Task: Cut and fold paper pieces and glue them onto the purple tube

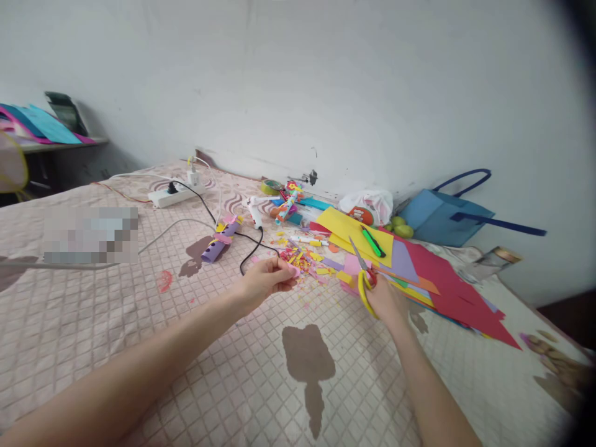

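Observation:
Between the thumb and fingers of my left hand (270, 279) is a small piece of pink paper (294, 271). My right hand (387, 297) grips scissors (365, 279) with yellow and red handles, their blades pointing up and away. Just beyond my left hand lies a heap of small paper scraps (305, 257) in pink, yellow and red. A purple paper roll (220, 242) with dark dots and pink and yellow trim rests to the left. Past the scissors, a green utility knife (373, 242) lies on yellow paper (347, 226).
A white glue gun (254, 214) with a black cord stands behind the scraps. Red paper sheets (459, 292) spread to the right, before a blue bag (442, 217). A white power strip (174, 195) with cables is at the back left. Patterned cloth (223, 379) covers the surface.

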### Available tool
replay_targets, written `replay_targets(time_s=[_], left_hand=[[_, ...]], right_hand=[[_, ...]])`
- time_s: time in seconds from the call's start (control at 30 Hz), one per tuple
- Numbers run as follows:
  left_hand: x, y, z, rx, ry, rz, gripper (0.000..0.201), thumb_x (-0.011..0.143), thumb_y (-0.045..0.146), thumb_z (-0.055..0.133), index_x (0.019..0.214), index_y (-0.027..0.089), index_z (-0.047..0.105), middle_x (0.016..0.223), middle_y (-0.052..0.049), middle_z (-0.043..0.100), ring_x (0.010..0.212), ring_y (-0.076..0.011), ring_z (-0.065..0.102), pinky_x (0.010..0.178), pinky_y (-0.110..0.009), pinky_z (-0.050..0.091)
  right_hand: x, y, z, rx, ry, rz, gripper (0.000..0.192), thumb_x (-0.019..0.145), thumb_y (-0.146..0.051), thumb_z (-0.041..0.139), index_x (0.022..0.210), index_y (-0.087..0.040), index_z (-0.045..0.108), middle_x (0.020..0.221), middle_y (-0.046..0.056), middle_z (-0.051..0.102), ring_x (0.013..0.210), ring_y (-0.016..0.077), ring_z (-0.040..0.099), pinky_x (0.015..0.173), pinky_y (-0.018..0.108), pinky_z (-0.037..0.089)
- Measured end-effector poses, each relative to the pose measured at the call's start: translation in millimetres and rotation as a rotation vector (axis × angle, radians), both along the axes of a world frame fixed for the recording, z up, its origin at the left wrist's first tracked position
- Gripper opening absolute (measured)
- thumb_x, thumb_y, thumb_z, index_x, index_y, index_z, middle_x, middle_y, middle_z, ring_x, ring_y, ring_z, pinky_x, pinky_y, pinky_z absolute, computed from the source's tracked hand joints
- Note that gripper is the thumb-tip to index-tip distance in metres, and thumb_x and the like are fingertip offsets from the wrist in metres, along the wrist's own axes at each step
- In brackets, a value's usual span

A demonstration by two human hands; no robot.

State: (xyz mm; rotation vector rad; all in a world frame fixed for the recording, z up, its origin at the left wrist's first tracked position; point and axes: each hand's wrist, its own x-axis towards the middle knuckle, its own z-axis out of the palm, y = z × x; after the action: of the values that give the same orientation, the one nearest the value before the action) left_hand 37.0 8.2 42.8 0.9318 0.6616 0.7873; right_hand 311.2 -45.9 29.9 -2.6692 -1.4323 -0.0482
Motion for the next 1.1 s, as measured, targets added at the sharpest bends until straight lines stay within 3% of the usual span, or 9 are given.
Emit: replay_targets(time_s=[0.13, 0.27, 0.4, 0.47, 0.5, 0.6, 0.7, 0.9, 1.1], left_hand=[[-0.1, -0.1, -0.8, 0.011, 0.007, -0.018, 0.029, 0.059, 0.028, 0.078, 0.065, 0.013, 0.054, 0.068, -0.001, 0.061, 0.063, -0.0083, 0.058, 0.062, -0.021, 0.043], [-1.3, 0.6, -3.7, 0.032, 0.047, -0.039, 0.028, 0.061, 0.028, 0.077, 0.067, 0.013, 0.054, 0.067, 0.0, 0.061, 0.062, -0.0084, 0.058, 0.063, -0.022, 0.044], [-1.7, 2.4, -8.4, 0.091, 0.119, -0.058, 0.029, 0.062, 0.032, 0.075, 0.069, 0.013, 0.055, 0.069, -0.002, 0.064, 0.063, -0.009, 0.058, 0.064, -0.023, 0.044], [-1.2, 3.0, -11.4, 0.132, 0.17, -0.078, 0.03, 0.063, 0.035, 0.073, 0.07, 0.013, 0.054, 0.071, -0.003, 0.064, 0.063, -0.0092, 0.058, 0.062, -0.023, 0.044], [-0.7, 2.9, -12.9, 0.154, 0.196, -0.091, 0.03, 0.064, 0.036, 0.073, 0.07, 0.013, 0.054, 0.071, -0.003, 0.065, 0.062, -0.0092, 0.058, 0.061, -0.023, 0.044], [1.5, 1.3, -17.3, 0.235, 0.251, -0.128, 0.03, 0.066, 0.038, 0.07, 0.069, 0.013, 0.053, 0.066, -0.002, 0.062, 0.06, -0.0092, 0.056, 0.058, -0.023, 0.044], [3.8, -1.4, -20.8, 0.321, 0.27, -0.162, 0.03, 0.067, 0.039, 0.068, 0.069, 0.013, 0.053, 0.059, 0.001, 0.058, 0.054, -0.0087, 0.054, 0.054, -0.022, 0.042], [5.4, -3.1, -23.4, 0.395, 0.23, -0.196, 0.033, 0.066, 0.04, 0.069, 0.071, 0.013, 0.052, 0.059, 0.001, 0.056, 0.053, -0.0087, 0.053, 0.052, -0.022, 0.041], [3.6, -0.8, -23.3, 0.366, 0.202, -0.272, 0.036, 0.065, 0.042, 0.07, 0.075, 0.011, 0.053, 0.067, -0.003, 0.061, 0.056, -0.009, 0.055, 0.055, -0.024, 0.044]], right_hand=[[7.3, -1.3, -5.8, -0.008, -0.044, 0.001, 0.056, 0.076, -0.063, 0.041, 0.096, -0.014, 0.058, 0.088, 0.019, 0.066, 0.084, 0.0337, 0.062, 0.063, 0.037, 0.041], [16.4, -3.8, -10.7, 0.054, -0.025, 0.081, 0.047, 0.076, -0.057, 0.046, 0.093, -0.015, 0.06, 0.083, 0.016, 0.066, 0.08, 0.0304, 0.062, 0.063, 0.035, 0.042], [10.6, -4.6, -7.7, 0.311, -0.04, 0.219, 0.032, 0.076, -0.044, 0.052, 0.084, -0.015, 0.061, 0.089, 0.017, 0.063, 0.089, 0.0303, 0.058, 0.074, 0.038, 0.042], [-8.9, -4.8, -4.6, 0.477, 0.139, 0.331, 0.028, 0.079, -0.041, 0.05, 0.084, -0.015, 0.06, 0.09, 0.014, 0.062, 0.087, 0.0267, 0.057, 0.075, 0.038, 0.043], [-22.6, -5.4, -3.3, 0.51, 0.335, 0.401, 0.03, 0.081, -0.043, 0.048, 0.086, -0.016, 0.06, 0.087, 0.012, 0.063, 0.08, 0.0233, 0.059, 0.071, 0.035, 0.045], [-69.0, -9.9, -1.4, 0.409, 0.948, 0.572, 0.035, 0.084, -0.047, 0.045, 0.096, -0.018, 0.058, 0.085, 0.007, 0.063, 0.071, 0.0183, 0.06, 0.061, 0.03, 0.048], [-101.9, -15.7, -1.8, 0.363, 1.169, 0.656, 0.032, 0.084, -0.046, 0.048, 0.091, -0.017, 0.059, 0.077, 0.004, 0.061, 0.065, 0.0148, 0.058, 0.057, 0.027, 0.047], [-110.3, -19.4, -5.8, 0.328, 1.41, 0.573, 0.028, 0.08, -0.044, 0.056, 0.076, -0.017, 0.059, 0.062, 0.0, 0.058, 0.058, 0.0116, 0.054, 0.054, 0.024, 0.044], [-108.0, -18.5, -8.4, 0.239, 1.729, 0.438, 0.023, 0.071, -0.038, 0.069, 0.075, -0.017, 0.061, 0.066, -0.001, 0.058, 0.056, 0.0087, 0.053, 0.05, 0.02, 0.042]])
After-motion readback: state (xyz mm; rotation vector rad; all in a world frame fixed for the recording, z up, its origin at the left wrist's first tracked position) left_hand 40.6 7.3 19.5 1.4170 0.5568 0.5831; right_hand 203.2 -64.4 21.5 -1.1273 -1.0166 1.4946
